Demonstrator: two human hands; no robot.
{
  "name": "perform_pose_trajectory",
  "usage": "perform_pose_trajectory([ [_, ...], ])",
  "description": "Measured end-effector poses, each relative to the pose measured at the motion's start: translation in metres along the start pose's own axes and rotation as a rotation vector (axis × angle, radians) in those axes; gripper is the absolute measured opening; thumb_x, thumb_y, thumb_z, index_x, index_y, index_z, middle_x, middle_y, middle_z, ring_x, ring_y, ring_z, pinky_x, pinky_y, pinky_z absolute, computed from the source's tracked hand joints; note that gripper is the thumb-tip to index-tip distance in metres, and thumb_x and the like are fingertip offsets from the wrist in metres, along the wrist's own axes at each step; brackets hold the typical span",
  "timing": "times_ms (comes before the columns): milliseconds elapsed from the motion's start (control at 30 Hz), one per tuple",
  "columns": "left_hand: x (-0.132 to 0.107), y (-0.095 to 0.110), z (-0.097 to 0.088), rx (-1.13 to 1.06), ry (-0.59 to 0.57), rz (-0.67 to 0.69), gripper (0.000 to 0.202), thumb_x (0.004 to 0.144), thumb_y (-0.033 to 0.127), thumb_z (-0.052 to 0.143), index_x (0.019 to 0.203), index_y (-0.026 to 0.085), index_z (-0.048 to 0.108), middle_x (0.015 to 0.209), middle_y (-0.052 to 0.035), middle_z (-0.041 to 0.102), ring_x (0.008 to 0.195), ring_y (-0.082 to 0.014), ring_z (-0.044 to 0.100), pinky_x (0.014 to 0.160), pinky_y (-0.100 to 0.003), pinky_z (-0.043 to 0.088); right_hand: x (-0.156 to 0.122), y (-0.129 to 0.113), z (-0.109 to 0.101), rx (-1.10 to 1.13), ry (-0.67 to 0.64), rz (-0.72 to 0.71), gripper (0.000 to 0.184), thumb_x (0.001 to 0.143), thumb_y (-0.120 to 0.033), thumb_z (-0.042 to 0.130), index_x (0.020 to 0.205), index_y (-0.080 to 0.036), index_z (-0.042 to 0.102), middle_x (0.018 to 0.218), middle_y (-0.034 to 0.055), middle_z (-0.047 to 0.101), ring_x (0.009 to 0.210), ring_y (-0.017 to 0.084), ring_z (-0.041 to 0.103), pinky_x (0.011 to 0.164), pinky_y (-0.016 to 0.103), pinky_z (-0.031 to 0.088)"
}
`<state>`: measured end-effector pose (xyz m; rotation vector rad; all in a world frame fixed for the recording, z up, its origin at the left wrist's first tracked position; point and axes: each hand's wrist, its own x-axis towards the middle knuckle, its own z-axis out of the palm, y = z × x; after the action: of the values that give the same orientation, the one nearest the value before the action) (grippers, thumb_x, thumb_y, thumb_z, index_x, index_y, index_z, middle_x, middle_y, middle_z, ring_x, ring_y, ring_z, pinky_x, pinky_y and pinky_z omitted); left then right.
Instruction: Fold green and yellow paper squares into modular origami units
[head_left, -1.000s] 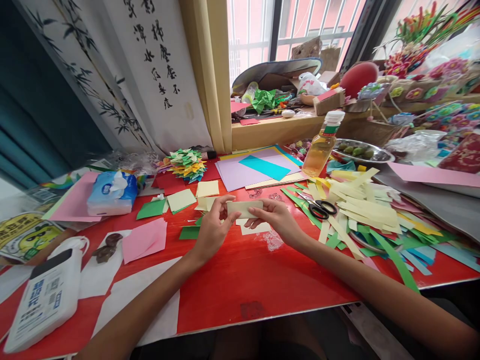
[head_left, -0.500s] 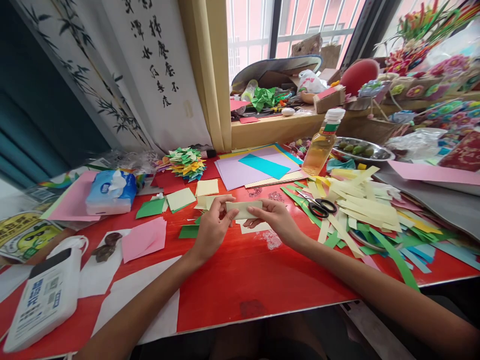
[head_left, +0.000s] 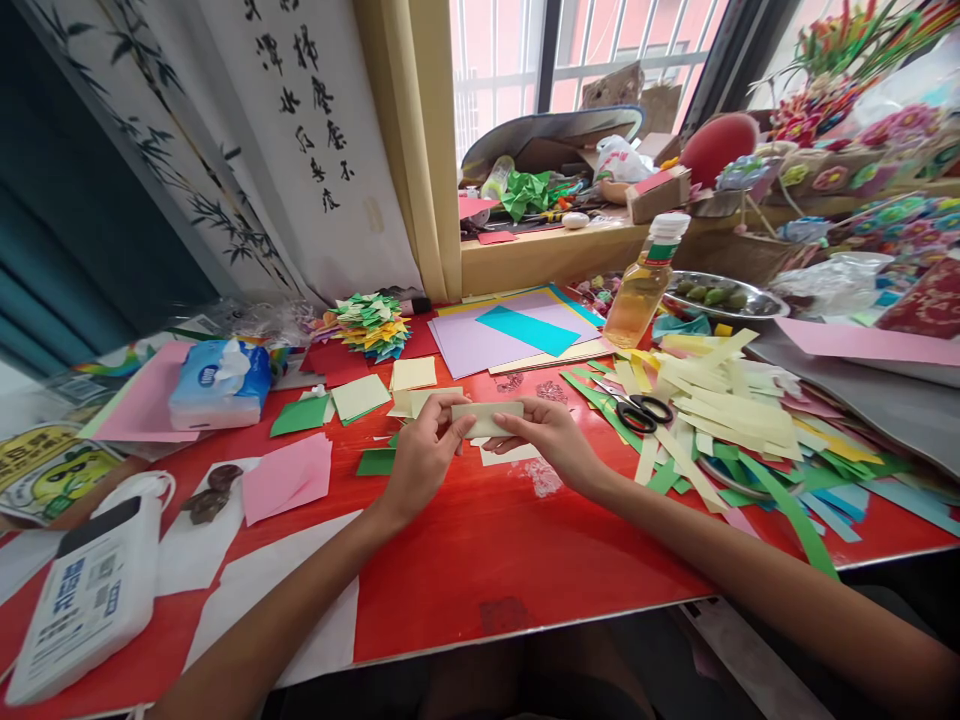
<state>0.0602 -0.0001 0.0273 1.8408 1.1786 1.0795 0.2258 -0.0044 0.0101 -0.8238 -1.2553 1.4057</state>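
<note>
A small pale-yellow strip of paper (head_left: 486, 418), seemingly folded, is stretched level between both hands above the red table. My left hand (head_left: 431, 450) pinches its left end between thumb and fingers. At the right end, my right hand (head_left: 544, 436) has its thumb in front and fingers behind. Beneath them lies a loose cream paper piece (head_left: 508, 455), partly covered by the right hand. Beyond the left hand are small stacks of cream squares (head_left: 414, 374) and pale squares over green (head_left: 361, 398). A green piece (head_left: 376, 462) lies beside the left wrist.
Black-handled scissors (head_left: 643, 414) lie beside a heap of paper strips (head_left: 727, 400) on the right. An amber bottle (head_left: 646, 285) stands behind them. Large lilac sheets (head_left: 487, 340) and a folded-paper piece (head_left: 371, 325) sit at the back. Left are pink squares (head_left: 287, 477) and a tissue pack (head_left: 220, 385).
Both hands keep the same hold on the paper strip and have barely moved. The view has shifted very slightly.
</note>
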Motion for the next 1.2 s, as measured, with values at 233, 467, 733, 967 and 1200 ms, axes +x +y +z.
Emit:
perform_pose_trajectory([
  [233,0.0005,-0.0018,-0.0007,0.061,-0.005,0.023,0.021,0.083,0.037,0.045,0.096,0.021,0.049,0.056,0.0057,0.043,0.052,-0.0089,0.048,0.051,-0.020,0.035,0.0006,0.0014,-0.0015,-0.010,-0.003,-0.003,0.025,0.073,-0.035,0.061,0.084,-0.012,0.057,0.075,0.0049,0.065,0.068,0.017,0.066,0.068,0.032,0.055],
  [467,0.0043,-0.0034,-0.0023,0.287,-0.040,0.175,0.018,0.081,0.033,0.048,0.074,0.019,0.055,0.074,0.0008,0.055,0.068,-0.0117,0.048,0.060,-0.023,0.035,0.0039,-0.0001,-0.0067,-0.164,-0.077,0.033,0.025,0.074,-0.036,0.059,0.080,-0.012,0.059,0.073,0.0047,0.063,0.065,0.016,0.065,0.063,0.030,0.055],
  [733,0.0058,-0.0030,-0.0045,0.256,-0.130,0.138,0.019,0.082,0.030,0.047,0.068,0.018,0.051,0.068,0.0017,0.053,0.065,-0.0116,0.046,0.060,-0.024,0.034,0.0041,-0.0016,-0.0079,-0.246,0.016,-0.062,0.021,0.075,-0.035,0.058,0.078,-0.014,0.059,0.072,0.0017,0.060,0.068,0.012,0.060,0.064,0.026,0.052],
  [967,0.0048,-0.0043,-0.0003,0.220,-0.087,0.114,0.020,0.083,0.033,0.044,0.073,0.018,0.053,0.073,0.0013,0.055,0.067,-0.0111,0.046,0.061,-0.023,0.034,0.0028,0.0022,-0.0048,-0.205,-0.138,0.097,0.026,0.073,-0.037,0.059,0.078,-0.012,0.059,0.073,0.0029,0.061,0.071,0.014,0.061,0.071,0.029,0.051],
  [1200,0.0068,-0.0069,-0.0048,0.173,-0.178,0.067,0.019,0.082,0.030,0.045,0.068,0.017,0.048,0.065,0.0028,0.048,0.061,-0.0105,0.041,0.057,-0.023,0.031,0.0026,0.0035,-0.0025,-0.116,-0.173,0.171,0.025,0.073,-0.036,0.060,0.077,-0.011,0.059,0.072,0.0037,0.063,0.069,0.013,0.062,0.071,0.029,0.051],
])
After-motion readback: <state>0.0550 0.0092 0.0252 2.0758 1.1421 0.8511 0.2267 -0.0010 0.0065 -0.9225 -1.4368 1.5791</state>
